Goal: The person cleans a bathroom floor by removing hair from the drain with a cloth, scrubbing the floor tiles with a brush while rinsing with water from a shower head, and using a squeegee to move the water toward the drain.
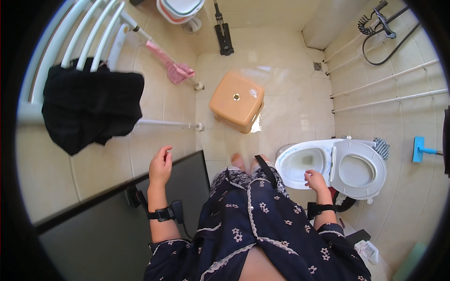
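My left hand (161, 165) hangs in the air with its fingers loosely bent and nothing in them. It is nearest to the tiled wall and a large dark panel with a black rim (187, 182). My right hand (316, 180) is also empty, its fingers half curled and slightly apart. In the picture it overlaps the near edge of the white toilet (293, 179), whose seat and lid (380, 175) are raised. Each wrist wears a black strap; a small black box sits on the left one (176, 211). I stand facing an orange plastic stool (229, 89).
A black cloth (93, 103) hangs over the white towel radiator (40, 70) on the left, with a pink cloth (180, 72) farther along. Folded basins (180, 7) are at the top. White pipes (389, 104), a shower hose (364, 54) and a blue scrubber (418, 150) line the right wall.
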A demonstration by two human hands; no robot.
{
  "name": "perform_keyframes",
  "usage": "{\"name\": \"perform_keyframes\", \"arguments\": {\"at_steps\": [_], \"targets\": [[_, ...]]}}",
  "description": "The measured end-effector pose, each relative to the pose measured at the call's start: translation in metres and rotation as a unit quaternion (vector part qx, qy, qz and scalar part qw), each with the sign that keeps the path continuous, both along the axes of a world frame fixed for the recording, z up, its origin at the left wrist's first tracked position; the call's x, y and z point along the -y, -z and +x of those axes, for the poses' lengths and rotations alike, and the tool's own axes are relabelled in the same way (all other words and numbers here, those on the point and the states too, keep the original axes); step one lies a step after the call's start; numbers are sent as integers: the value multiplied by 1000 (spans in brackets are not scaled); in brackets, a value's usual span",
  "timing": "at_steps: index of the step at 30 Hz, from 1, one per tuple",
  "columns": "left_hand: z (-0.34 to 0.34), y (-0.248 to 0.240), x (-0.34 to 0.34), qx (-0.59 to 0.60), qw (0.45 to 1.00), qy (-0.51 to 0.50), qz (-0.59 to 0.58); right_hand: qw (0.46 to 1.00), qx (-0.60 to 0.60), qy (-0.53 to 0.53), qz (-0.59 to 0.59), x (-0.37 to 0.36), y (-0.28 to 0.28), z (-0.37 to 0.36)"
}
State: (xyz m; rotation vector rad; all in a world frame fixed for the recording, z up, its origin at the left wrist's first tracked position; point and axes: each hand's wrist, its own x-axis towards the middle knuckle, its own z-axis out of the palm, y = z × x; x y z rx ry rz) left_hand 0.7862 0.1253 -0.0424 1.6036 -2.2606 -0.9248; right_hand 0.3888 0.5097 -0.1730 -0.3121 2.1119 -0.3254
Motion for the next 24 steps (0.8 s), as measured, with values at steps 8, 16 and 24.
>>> {"name": "perform_keyframes", "arguments": {"at_steps": [8,16,24], "targets": [[-83,-20,69,70,997,30,5,993,102,-11,50,45,48,-76],[-152,-8,105,-36,997,-33,65,984,127,126,24,93,40,-181],[-188,36,126,-84,987,-58,122,994,51,39,89,116,6,-242]]}}
